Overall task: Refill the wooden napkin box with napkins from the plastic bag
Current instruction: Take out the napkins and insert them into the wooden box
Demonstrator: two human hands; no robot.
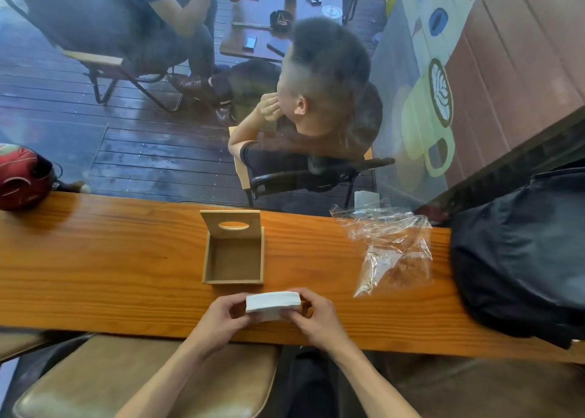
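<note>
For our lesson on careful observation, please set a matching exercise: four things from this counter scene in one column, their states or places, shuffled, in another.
Things:
1. light wooden napkin box
2. white napkin stack
3. clear plastic bag
4. red helmet

States:
A. crumpled, right of the box
B. held in both hands
C. lid up, nothing inside
D. counter's far left end

Pairs: 1-C, 2-B, 3-A, 4-D
</note>
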